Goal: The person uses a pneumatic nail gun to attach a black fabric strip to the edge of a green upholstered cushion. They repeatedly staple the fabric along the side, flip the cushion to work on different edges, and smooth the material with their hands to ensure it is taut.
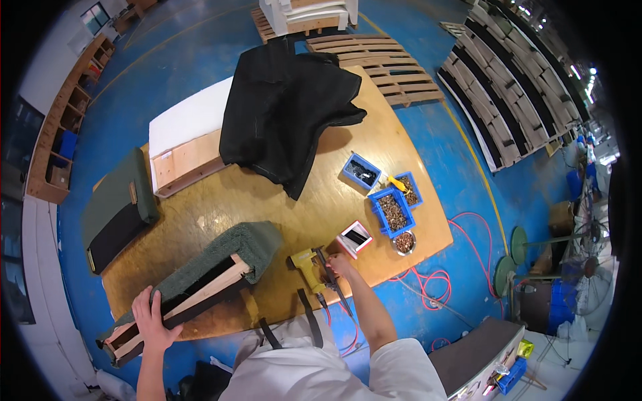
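Note:
On the near left of the table lies a long wooden frame [207, 291], covered in green textured fabric, with black cloth along its open side. My left hand [152, 319] rests on its near end, thumb and fingers spread. Just right of the frame is a yellow-green staple gun [306, 269] with a long black magazine and a hose. My right hand [340, 265] is closed at that magazine; the fingertips are partly hidden. Beside this hand stands a small red-and-white box [354, 238] with dark strips inside.
Blue bins [393, 212] of small metal parts and a round dish [404, 242] stand at right. Black cloth [287, 100] drapes over a white padded wooden piece [190, 120]. A green cushion [120, 207] lies left. Red hose [435, 287] coils on the floor; pallets [381, 63] lie beyond.

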Demonstrator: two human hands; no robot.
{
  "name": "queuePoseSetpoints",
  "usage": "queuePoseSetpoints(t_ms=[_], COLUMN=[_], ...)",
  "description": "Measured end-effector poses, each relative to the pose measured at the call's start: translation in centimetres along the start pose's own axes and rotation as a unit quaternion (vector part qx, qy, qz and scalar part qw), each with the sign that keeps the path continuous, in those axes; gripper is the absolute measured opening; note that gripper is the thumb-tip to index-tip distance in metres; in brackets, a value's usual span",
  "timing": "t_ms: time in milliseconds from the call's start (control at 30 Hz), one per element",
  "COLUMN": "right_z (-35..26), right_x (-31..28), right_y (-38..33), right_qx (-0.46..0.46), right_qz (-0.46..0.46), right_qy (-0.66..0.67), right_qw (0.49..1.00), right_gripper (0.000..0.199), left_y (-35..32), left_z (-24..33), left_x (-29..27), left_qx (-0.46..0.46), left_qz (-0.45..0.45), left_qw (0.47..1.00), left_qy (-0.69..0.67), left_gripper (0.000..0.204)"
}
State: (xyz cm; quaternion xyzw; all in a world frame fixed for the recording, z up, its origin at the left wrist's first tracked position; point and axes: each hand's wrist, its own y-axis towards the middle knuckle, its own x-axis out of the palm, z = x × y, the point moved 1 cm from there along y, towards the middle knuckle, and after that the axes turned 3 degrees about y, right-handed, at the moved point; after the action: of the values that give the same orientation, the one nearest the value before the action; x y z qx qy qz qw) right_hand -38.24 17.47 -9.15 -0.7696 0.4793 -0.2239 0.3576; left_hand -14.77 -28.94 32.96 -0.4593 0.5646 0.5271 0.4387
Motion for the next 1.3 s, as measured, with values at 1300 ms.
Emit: queuePoseSetpoints(t_ms=[1300], right_z=[-8.0], right_x=[8.2], right_y=[-16.6], right_qx=[-0.203], right_qz=[0.211], right_qy=[-0.607], right_qw=[0.739], right_gripper=[0.027], left_y=[3.8], left_z=[-2.3], left_x=[-2.0], left_qx=[-0.013], left_qz=[-0.008], left_qw=[0.998], left_qy=[-0.069], left_gripper=[0.102])
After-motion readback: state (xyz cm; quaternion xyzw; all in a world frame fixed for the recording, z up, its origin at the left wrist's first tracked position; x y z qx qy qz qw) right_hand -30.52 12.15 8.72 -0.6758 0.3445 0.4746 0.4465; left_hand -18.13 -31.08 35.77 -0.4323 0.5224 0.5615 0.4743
